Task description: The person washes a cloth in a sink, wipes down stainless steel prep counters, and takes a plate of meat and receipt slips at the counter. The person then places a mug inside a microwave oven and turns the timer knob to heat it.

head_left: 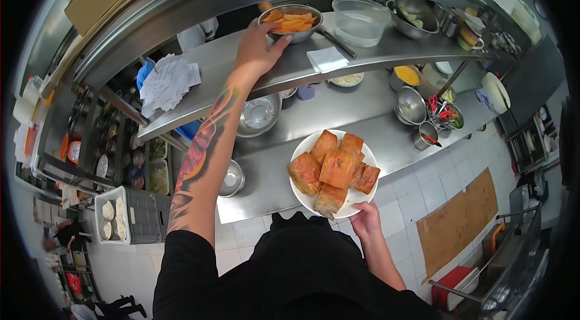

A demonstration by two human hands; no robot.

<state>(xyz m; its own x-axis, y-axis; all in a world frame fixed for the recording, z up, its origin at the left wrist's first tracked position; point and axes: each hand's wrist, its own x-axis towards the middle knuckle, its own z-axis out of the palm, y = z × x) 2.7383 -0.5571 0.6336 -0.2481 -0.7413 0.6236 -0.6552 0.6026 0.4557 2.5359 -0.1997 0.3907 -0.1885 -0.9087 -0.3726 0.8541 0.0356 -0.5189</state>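
Note:
My left hand (261,47) reaches up to the raised steel shelf, its fingers and thumb around the near left side of a metal bowl (300,36). Orange strips or slices (292,21) fill that bowl. Low in front of my body, my right hand (366,221) grips the near right rim of a round white plate (304,200), thumb on top. Several thick chunks of browned meat with crisp-looking skin (339,168) are piled on the plate. The fingers under the plate are hidden.
Beside the metal bowl are tongs or a rod (339,43), a folded white napkin (327,59) and a clear plastic tub (360,20). Paper slips (171,83) lie at the shelf's left. Bowls and red-handled scissors (446,116) stand on the lower counter (266,169).

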